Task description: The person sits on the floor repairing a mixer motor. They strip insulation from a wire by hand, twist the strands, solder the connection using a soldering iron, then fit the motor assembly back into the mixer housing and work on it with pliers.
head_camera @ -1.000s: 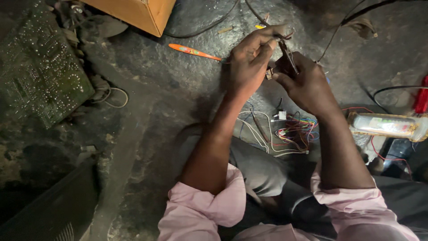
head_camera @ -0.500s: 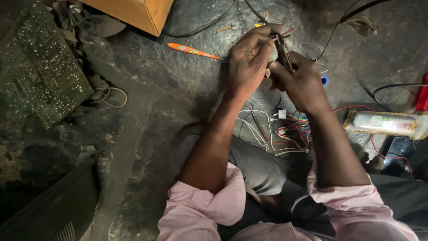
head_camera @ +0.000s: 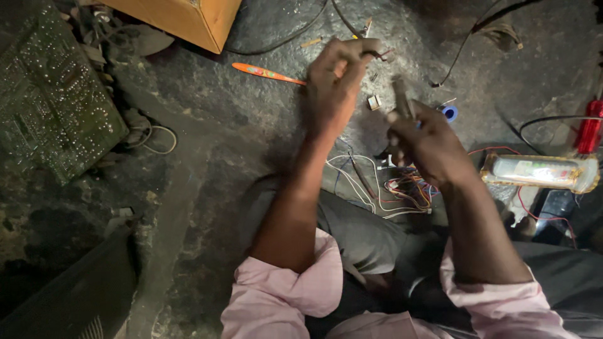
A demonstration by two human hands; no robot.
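Hands have split apart vs 0.5 s ago: left hand (head_camera: 336,85) now top centre, pinched on a thin wire (head_camera: 380,55), right hand (head_camera: 427,141) mid-frame closed on a blurry tool (head_camera: 402,103); keep wire taut, tool steady.

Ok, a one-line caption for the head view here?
Left hand pinches a thin wire, right hand grips a slim tool above a wire bundle.
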